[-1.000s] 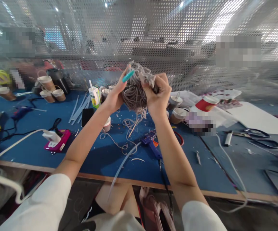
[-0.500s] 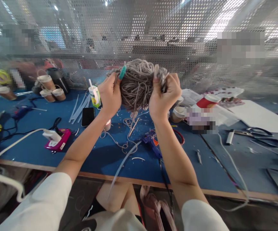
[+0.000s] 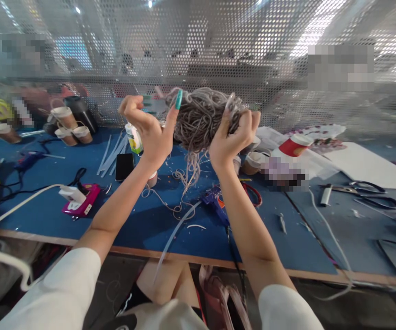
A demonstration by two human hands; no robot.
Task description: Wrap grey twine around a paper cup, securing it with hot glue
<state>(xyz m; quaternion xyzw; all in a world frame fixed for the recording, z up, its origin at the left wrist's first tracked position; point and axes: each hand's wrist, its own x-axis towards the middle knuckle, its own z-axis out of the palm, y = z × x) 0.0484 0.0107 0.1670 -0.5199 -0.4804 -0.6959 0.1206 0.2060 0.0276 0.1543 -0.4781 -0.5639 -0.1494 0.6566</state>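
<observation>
A tangled bundle of grey yarn [image 3: 199, 117] is held up above the table, loose strands hanging from its underside. My right hand [image 3: 234, 135] is closed on the bundle's right side, thumb toward me. At its left side, my left hand [image 3: 153, 130] is open, fingers spread and thumb raised beside the yarn; whether it still touches the strands is unclear. Below the bundle, a thin loose string [image 3: 170, 204] trails over the blue tabletop. A blue glue gun [image 3: 216, 201] with a long clear glue stick in it lies under my right forearm.
On the left are a pink power strip [image 3: 81, 201], a phone [image 3: 124, 167], a drink carton [image 3: 134, 138] and several paper cups [image 3: 65, 120]. Scissors [image 3: 372, 192] and a red cup [image 3: 294, 145] lie to the right. A perforated metal screen [image 3: 198, 41] rises behind the table.
My left hand has loosened its grip and spread its fingers away to the left. The bundle sags a little, with more strands hanging down. My right hand keeps its hold.
</observation>
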